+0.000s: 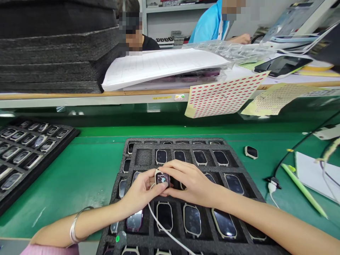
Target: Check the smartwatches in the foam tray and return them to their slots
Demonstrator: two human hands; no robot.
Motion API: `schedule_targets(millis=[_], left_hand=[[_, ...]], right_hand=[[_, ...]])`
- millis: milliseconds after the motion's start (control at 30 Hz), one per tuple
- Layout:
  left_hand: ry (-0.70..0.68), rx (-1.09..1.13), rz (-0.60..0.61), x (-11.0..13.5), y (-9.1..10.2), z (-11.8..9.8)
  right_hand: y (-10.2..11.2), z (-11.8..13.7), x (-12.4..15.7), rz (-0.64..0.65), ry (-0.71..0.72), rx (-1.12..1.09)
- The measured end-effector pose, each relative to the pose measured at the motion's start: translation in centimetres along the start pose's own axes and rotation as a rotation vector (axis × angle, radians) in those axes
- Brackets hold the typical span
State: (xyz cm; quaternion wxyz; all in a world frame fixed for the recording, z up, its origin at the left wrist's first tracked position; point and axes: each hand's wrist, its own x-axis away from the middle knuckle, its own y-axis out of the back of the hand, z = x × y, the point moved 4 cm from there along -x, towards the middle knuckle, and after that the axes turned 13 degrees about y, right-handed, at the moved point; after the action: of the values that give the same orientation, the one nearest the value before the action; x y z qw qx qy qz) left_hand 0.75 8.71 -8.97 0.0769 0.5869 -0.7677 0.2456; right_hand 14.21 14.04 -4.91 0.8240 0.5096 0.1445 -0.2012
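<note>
Over the middle of a black foam tray point(191, 242), both my hands hold one smartwatch case point(162, 178) without a strap. Its screen is lit, showing small text and a bluish shape. My left hand point(145, 187) grips it from the left, thumb across the lower screen. From the right, my right hand point(187, 180) closes its fingers on the case's upper and lower edges. A white cable point(164, 228) runs from beneath the hands toward the bottom; where it joins the watch is hidden. Dark-screened watch cases point(164, 216) sit in the tray's compartments; one at the upper left holds none.
Another foam tray point(39, 161) of watches lies left. A single watch point(251, 152), a green pen point(305, 191), white paper point(318, 175) and a black cable point(297, 143) are right. Above, a shelf bears stacked foam point(53, 53) and papers point(164, 67). Two people are beyond.
</note>
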Motion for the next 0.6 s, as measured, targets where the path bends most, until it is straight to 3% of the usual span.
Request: schedule_targets(millis=[300, 467, 600], left_hand=[[0.048, -0.052, 0.015, -0.1, 0.1, 0.4], [0.088, -0.119, -0.045, -0.1, 0.3, 0.9], [0.004, -0.162, -0.099, 0.1, 0.3, 0.6]], right_hand=[[-0.6, -0.5, 0.0, -0.054, -0.076, -0.202], [-0.9, -0.4, 0.1, -0.033, -0.042, -0.109], [0.6, -0.4, -0.6, 0.000, -0.029, -0.026]])
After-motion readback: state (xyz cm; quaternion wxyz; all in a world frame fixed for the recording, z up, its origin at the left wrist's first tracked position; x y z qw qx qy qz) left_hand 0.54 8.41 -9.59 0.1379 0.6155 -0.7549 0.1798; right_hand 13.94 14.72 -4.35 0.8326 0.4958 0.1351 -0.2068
